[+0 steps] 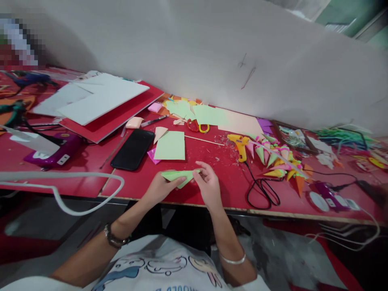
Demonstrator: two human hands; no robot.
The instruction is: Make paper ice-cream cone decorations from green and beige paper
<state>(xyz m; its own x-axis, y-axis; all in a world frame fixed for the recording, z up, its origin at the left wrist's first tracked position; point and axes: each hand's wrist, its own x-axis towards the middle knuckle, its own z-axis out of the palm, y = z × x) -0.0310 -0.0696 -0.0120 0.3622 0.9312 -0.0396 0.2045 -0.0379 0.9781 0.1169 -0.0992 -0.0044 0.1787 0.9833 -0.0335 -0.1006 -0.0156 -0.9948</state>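
Between my two hands is a folded piece of light green paper [182, 174], held just above the front of the red table [224, 178]. My left hand [163, 186] grips its left end, thumb lying along the near side. At the right end, my right hand [207, 184] pinches the paper between thumb and fingers, with the other fingers partly curled. Just beyond them lies a flat light green sheet [170, 145], a small peach paper piece [160, 132] and a pink piece [153, 157] at its left side. A black phone [132, 149] rests to the left of these.
A yellow glue gun [240, 144] with a looped black cord lies right, by several colourful paper cones [273, 155]. Scissors [198, 126] and green paper sheets [209, 114] sit at the back. White boards [104, 99] and a purple power strip [54, 151] are left.
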